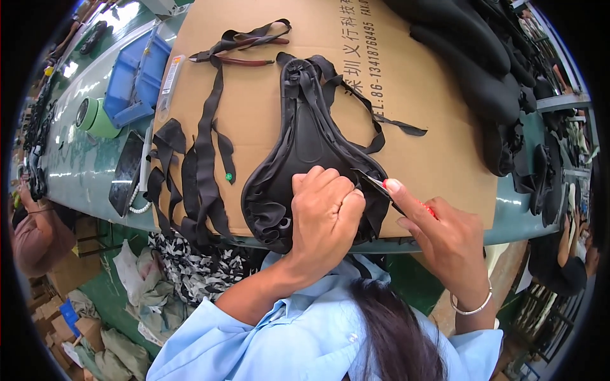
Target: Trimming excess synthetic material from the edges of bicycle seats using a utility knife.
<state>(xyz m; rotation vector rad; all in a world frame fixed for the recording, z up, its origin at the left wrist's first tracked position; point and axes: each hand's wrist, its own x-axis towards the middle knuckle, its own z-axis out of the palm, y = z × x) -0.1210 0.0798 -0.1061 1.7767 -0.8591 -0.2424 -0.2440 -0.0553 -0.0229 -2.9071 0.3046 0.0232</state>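
Observation:
A black bicycle saddle [309, 133] lies underside up, its narrow nose pointing away from me and its wide end near the table's front edge. Its black cover is gathered and folded around the rim. My left hand [327, 213] is closed in a fist over the wide part; what its fingers grip is hidden. Just to the right, my right hand [445, 238] is wrapped round a red-handled knife [375, 181]. The knife's thin pointed blade is over the saddle's right rim, close to my left knuckles; whether it touches the cover I cannot tell.
Cardboard [445, 165] covers the worktable. Black fabric strips [208, 152] and red-handled pliers [254, 62] lie on the left, beyond them a blue bin [130, 76] and green tape roll [98, 117]. Black saddle covers [470, 57] are heaped at far right. Other people are at both sides.

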